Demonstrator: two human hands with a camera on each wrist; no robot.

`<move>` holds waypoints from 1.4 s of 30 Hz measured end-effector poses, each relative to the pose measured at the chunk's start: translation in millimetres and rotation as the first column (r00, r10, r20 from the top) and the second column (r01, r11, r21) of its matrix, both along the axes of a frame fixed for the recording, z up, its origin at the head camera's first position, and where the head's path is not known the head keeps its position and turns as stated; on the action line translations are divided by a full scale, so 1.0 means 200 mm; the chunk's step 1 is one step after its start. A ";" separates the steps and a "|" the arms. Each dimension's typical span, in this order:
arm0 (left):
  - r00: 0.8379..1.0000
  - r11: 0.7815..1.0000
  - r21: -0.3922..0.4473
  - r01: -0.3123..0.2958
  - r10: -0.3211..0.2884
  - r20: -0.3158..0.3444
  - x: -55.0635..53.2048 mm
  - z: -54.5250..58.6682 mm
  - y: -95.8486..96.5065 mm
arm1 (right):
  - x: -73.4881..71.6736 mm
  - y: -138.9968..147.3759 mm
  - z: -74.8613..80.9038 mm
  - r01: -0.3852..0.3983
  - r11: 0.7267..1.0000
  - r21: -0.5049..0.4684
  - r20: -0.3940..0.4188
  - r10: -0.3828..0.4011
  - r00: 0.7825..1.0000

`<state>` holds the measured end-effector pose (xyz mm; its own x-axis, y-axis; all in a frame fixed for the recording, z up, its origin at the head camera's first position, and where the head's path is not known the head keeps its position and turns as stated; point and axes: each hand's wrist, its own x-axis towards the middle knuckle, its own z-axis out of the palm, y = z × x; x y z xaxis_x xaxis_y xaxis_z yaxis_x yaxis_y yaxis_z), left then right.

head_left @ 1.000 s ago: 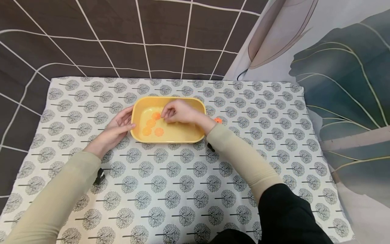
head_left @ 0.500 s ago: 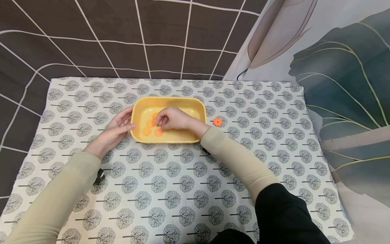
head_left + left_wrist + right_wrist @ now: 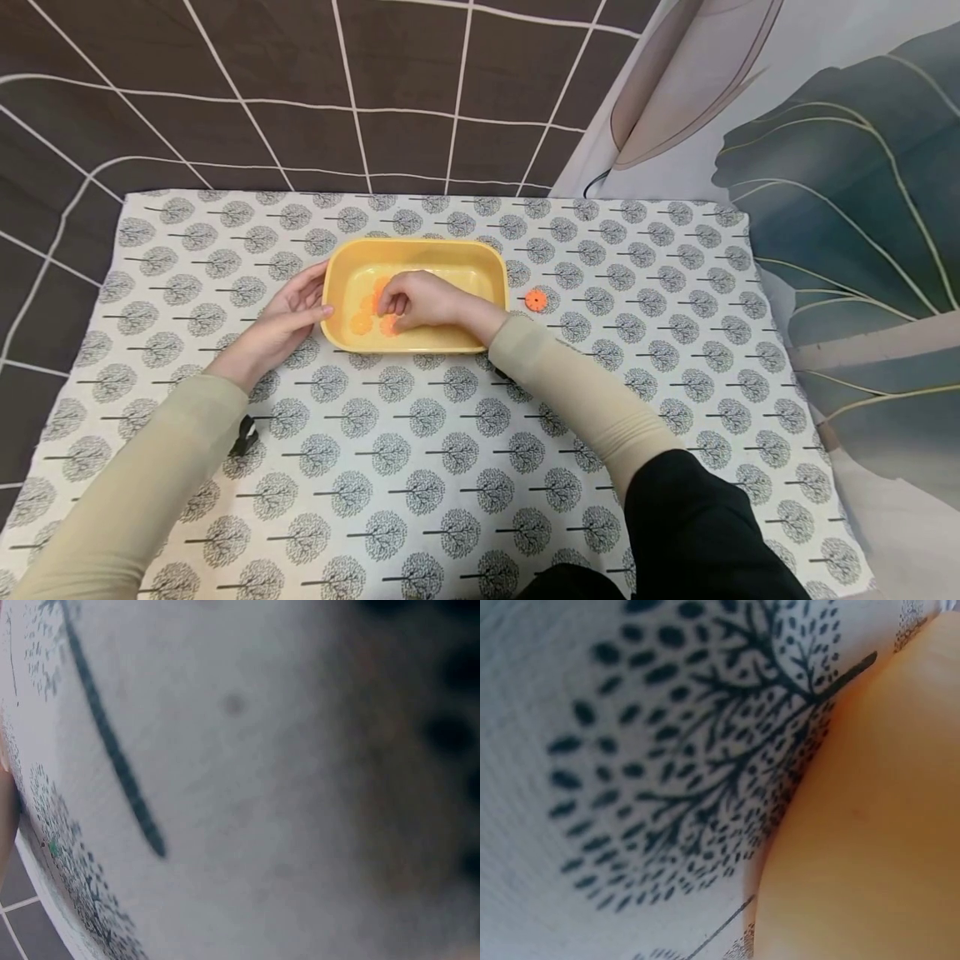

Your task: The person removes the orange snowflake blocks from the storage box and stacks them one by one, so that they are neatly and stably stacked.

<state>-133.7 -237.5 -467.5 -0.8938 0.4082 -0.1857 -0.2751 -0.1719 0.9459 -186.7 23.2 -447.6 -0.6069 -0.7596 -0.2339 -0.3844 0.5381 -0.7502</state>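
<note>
A yellow rectangular tub [image 3: 412, 343] sits on the patterned cloth, several orange scalloped discs [image 3: 362, 322] lying at its left end. My left hand [image 3: 281, 312] grips that end, thumb over the rim and fingers along the outer wall. Inside the tub, my right hand [image 3: 423, 300] reaches down with bent fingers, the fingertips right at the orange discs and partly covering them. Whether it pinches one I cannot tell. Another orange disc [image 3: 536, 300], with small dark marks on its face, lies on the cloth right of the tub.
The white cloth [image 3: 450, 483] with tree prints covers the table. A dark gridded fabric [image 3: 300, 92] hangs behind it, and a leaf-patterned curtain [image 3: 862, 208] is at the right. In the right wrist view, the tub's yellow wall [image 3: 870, 825] fills the right side.
My right hand has moved left and lower inside the tub, onto the discs. The disc on the cloth is now fully uncovered by the forearm. My left hand stays put.
</note>
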 end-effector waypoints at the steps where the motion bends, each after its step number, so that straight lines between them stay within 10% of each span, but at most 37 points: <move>1: 1.000 1.000 0.000 0.000 0.000 0.003 0.00 0.00 0.00 | 0.00 0.00 0.00 -0.006 1.000 0.006 -0.007 0.006 1.000; 20: 1.000 1.000 -0.005 0.003 -0.003 0.009 0.00 0.00 -0.01 | 0.01 0.00 0.00 -0.045 0.998 0.050 -0.050 0.048 0.998; 42: 1.000 1.000 0.004 -0.019 0.019 -0.001 0.01 0.02 0.00 | -0.01 0.10 0.12 0.034 0.999 -0.042 0.090 -0.030 0.996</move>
<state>-131.5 -236.6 -463.8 -0.9015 0.3922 -0.1828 -0.2705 -0.1808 0.9456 -188.6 43.9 -422.7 -0.6094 -0.7507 -0.2551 -0.2981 0.5151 -0.8036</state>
